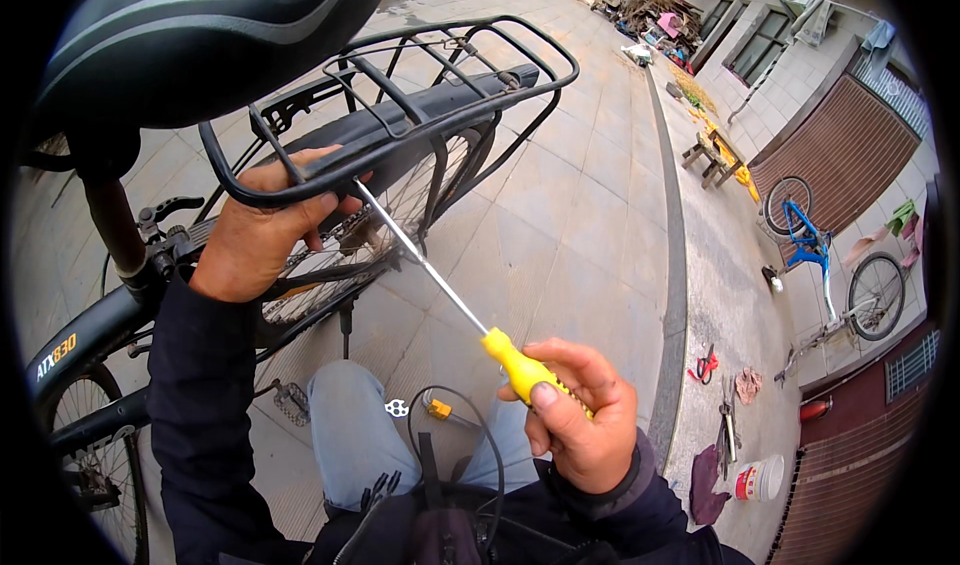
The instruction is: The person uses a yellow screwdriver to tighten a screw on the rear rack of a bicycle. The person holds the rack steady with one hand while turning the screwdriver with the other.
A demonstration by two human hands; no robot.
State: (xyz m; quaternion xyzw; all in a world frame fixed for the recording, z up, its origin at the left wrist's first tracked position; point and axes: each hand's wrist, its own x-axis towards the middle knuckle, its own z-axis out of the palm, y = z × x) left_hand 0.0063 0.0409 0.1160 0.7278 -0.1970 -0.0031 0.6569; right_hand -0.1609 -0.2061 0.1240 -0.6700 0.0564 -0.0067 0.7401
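Observation:
A black bicycle rear rack stands over the rear wheel and its dark mudguard. My left hand reaches under the rack's near rail, its fingers curled up around the rail and mudguard area; part of the fingers is hidden by the rail. In my right hand is a screwdriver with a yellow handle and a long metal shaft. Its shaft points up and left, and the tip meets the underside of the rack rail beside my left fingers. What the tip bears on is too small to make out.
The black saddle looms at upper left. On the paving lie a silver multi-hole spanner and a yellow-handled tool. To the right are red-handled pliers, a white bucket, a blue bicycle and a wooden stool.

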